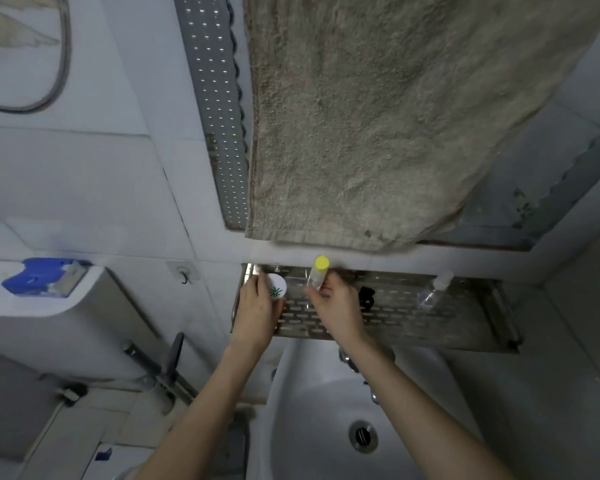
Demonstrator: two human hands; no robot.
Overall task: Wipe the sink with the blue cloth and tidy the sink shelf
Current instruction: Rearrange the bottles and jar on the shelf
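Perforated steel formed the sink shelf, fixed to the far wall above the white sink, and both hands were up at its left end: the left hand curled around a white jar with a green mark on its lid, the right hand gripping a clear bottle with a yellow cap. Further right on the shelf lay a small black object and a clear spray bottle. A beige towel hung above, and the blue cloth could not be made out.
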